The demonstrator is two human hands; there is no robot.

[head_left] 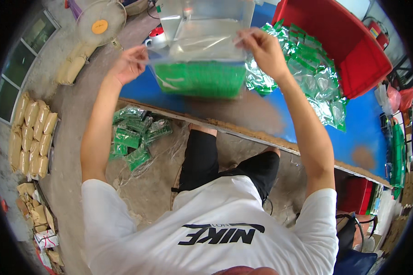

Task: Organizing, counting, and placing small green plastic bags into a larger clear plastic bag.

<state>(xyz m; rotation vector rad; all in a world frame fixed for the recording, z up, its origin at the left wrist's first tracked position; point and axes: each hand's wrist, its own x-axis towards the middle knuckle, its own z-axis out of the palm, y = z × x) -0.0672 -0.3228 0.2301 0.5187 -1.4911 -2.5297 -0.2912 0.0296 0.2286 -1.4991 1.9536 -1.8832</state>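
Note:
A clear plastic bag [200,79] packed with green contents stands at the near edge of the blue table [268,112]. Its upper part is stretched wide between my hands and slightly blurred. My left hand [132,64] pinches one corner of the bag's mouth; my right hand [264,49] pinches the opposite corner. Just beyond the bag is a clear plastic bin [211,11], partly hidden by the film. Right of the bag, a pile of loose green-and-clear packets [309,68] spreads over the tabletop.
A red tub [360,50] lies tipped behind the packets. Several filled green bags [131,137] rest on the floor at the left. Brown sacks [32,135] are stacked by the wall, below a fan [101,25]. A red-and-white container [157,37] is left of the bin.

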